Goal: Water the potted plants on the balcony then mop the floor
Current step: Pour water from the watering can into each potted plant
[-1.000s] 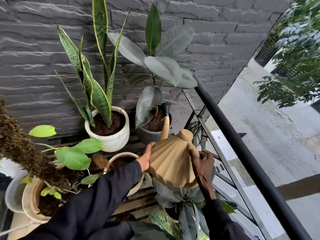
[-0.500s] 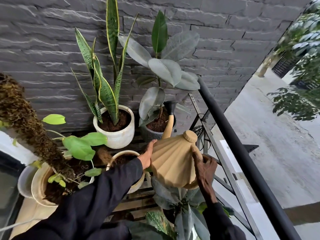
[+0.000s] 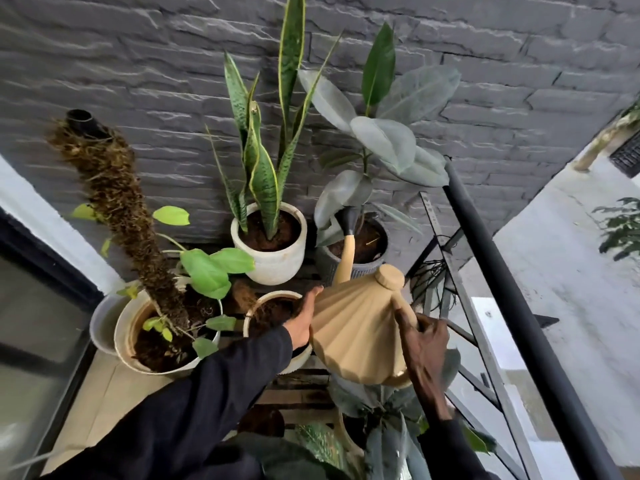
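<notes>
Status: watering is in progress and mopping has not begun; no mop is in view. The watering can [image 3: 356, 327] is held above the front right part of the slatted stand [image 3: 298, 396], tilted forward, with its dark spout head [image 3: 348, 220] over the soil of the grey ribbed pot [image 3: 367, 268] at the stand's back right corner. Whether water is running cannot be told.

The left hand [image 3: 304, 317] lies flat against the can's left side with its fingers straight. The right hand [image 3: 424, 344] grips the handle at the can's rear.

Containers:
- The grey pot holds dark soil and a rubber plant [image 3: 384, 143].
- The white pot [image 3: 273, 261], just beside it at the back edge, holds soil and a snake plant [image 3: 263, 168].
- The beige pot [image 3: 128, 337] at the left edge holds soil, a moss pole [image 3: 117, 195] and a leafy climber.
- The cream pot [image 3: 263, 299] under the left hand shows soil only.

Judgement: most of the task appears to be left.
</notes>
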